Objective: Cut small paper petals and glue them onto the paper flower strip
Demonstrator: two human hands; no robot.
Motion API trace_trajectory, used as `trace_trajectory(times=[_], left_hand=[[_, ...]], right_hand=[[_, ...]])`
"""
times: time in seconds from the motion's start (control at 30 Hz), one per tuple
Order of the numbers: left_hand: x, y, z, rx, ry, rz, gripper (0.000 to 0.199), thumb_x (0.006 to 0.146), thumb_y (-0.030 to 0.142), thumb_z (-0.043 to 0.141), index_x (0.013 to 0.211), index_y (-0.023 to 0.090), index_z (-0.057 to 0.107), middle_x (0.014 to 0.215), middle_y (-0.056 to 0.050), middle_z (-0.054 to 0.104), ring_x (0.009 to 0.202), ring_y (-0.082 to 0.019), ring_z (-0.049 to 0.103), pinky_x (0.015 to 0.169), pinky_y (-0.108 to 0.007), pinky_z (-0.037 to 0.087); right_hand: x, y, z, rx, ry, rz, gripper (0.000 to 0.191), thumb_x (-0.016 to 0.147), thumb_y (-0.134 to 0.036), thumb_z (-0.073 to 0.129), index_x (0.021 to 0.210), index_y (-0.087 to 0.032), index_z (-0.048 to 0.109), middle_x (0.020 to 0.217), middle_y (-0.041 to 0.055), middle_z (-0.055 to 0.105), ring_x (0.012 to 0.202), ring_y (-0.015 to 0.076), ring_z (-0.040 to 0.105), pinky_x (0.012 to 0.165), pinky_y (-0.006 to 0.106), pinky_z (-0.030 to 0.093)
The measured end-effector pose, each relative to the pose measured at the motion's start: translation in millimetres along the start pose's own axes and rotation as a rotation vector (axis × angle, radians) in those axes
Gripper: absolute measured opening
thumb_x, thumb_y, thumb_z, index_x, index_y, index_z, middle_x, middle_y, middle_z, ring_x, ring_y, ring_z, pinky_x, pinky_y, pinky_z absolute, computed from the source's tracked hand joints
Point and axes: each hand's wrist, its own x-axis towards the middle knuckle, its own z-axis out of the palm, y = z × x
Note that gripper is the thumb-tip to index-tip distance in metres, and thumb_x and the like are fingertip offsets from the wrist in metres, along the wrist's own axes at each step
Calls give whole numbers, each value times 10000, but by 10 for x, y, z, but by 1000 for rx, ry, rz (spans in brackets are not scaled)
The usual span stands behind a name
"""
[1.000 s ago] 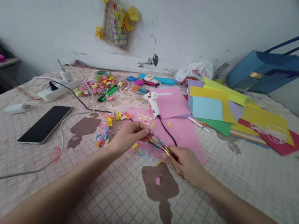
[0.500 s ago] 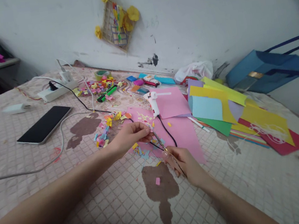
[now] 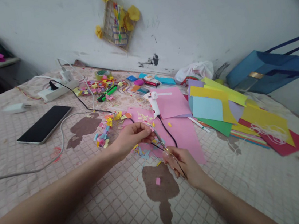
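Observation:
My right hand (image 3: 182,162) is closed around the handles of small scissors (image 3: 159,139), whose blades point up and left. The blade tips meet the fingertips of my left hand (image 3: 138,133), which pinch a tiny pink paper piece (image 3: 152,129). Below and beyond my hands lies a pink sheet (image 3: 188,136) with paper snippets on it. A white glue gun (image 3: 154,104) rests on the sheet, its black cord running down beside my right hand. One small pink piece (image 3: 158,181) lies on a brown patch of the tablecloth.
A phone (image 3: 45,124) and a white power strip (image 3: 57,90) with cables are at the left. Coloured paper cutouts (image 3: 104,132) lie near my left hand. Stacked coloured sheets (image 3: 206,108) and a blue bag (image 3: 265,69) are at the right. Tape (image 3: 103,74) stands at the back.
The scissor blades have shifted slightly at my left fingertips. Both hands stay in nearly the same place.

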Motion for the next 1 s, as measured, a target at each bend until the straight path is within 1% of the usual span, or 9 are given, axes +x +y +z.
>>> trace_trajectory(times=[0.3, 0.63, 0.8, 1.0], left_hand=[[7, -6, -13, 8, -9, 4, 158, 757, 256, 627, 747, 119, 549, 732, -28, 644, 668, -91, 599, 698, -251, 470], [2, 8, 2, 11, -10, 12, 133, 773, 232, 607, 747, 116, 547, 725, -25, 640, 672, -91, 597, 696, -249, 464], [13, -2, -24, 32, -25, 17, 127, 780, 232, 602, 757, 118, 549, 733, -21, 644, 672, -89, 602, 691, -243, 464], [34, -20, -65, 64, -52, 28, 139, 783, 250, 602, 765, 120, 555, 745, -21, 648, 687, -90, 606, 699, -242, 466]], right_hand=[[-9, 21, -10, -53, 1, -45, 411, 836, -528, 405, 596, -195, 378, 492, -57, 351, 411, 75, 343, 377, 198, 280], [0, 38, -7, -94, -1, -62, 412, 843, -535, 383, 604, -201, 365, 491, -56, 353, 414, 82, 352, 389, 204, 280], [-10, 16, -17, -89, -1, -57, 408, 846, -530, 383, 602, -203, 359, 504, -56, 346, 409, 82, 355, 389, 207, 278], [-12, 4, -31, -100, -7, -58, 395, 849, -513, 393, 603, -204, 369, 474, -60, 345, 402, 85, 355, 387, 206, 272]])
